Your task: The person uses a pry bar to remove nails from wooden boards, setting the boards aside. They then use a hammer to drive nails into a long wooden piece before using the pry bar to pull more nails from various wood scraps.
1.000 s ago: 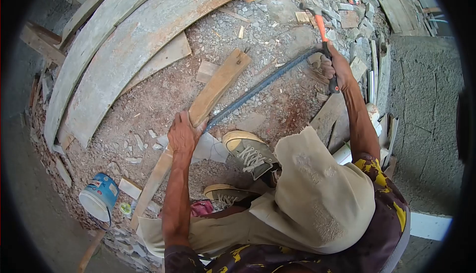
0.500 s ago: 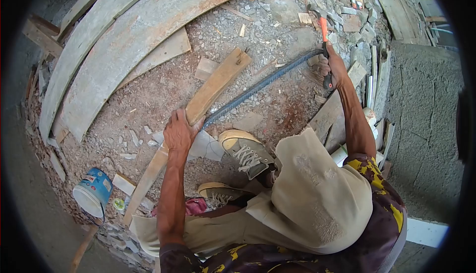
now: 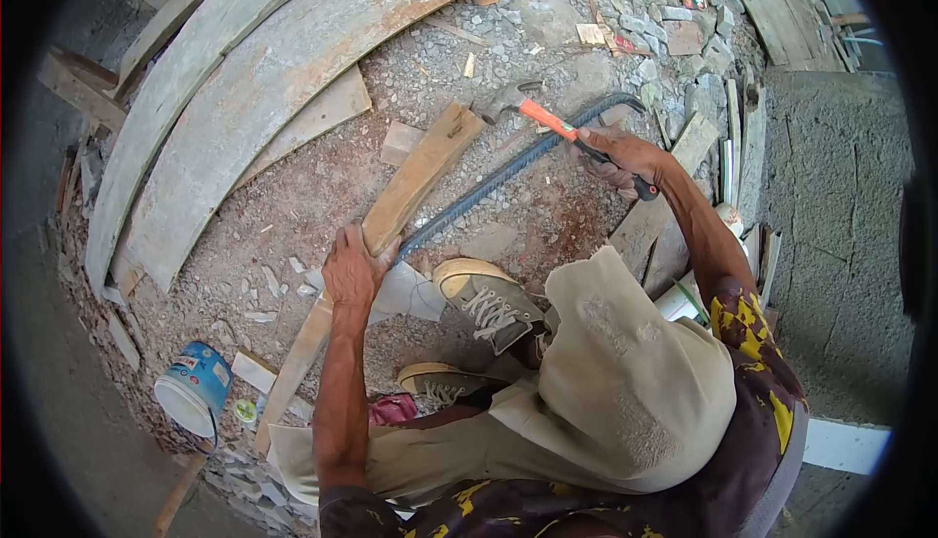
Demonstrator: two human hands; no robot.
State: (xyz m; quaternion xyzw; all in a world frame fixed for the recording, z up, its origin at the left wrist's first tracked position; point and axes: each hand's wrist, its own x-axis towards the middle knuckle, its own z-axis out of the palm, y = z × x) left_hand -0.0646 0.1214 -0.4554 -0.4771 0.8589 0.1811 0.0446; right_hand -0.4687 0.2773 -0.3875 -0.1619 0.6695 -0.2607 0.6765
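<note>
My left hand [image 3: 352, 266] presses on a long wooden plank [image 3: 410, 184] that lies slantwise on the gravel. A hammer [image 3: 547, 120] with an orange handle is gripped in my right hand [image 3: 625, 157]; its steel head [image 3: 500, 100] hangs just above the plank's far end. A ribbed steel bar [image 3: 508, 169] with a curved far end runs alongside the plank, beneath the hammer. My grey shoes [image 3: 487, 301] rest on the ground next to the plank.
Curved concrete-stained boards [image 3: 264, 69] lie at the upper left. A blue and white bucket [image 3: 193, 391] sits at the lower left. Stones, wood scraps and planks [image 3: 743, 147] crowd the upper right. A grey concrete wall [image 3: 840, 225] stands at the right.
The hammer was raised far out, head up at the top right; it has now swung down and left to the plank's far end. My left hand stays on the plank.
</note>
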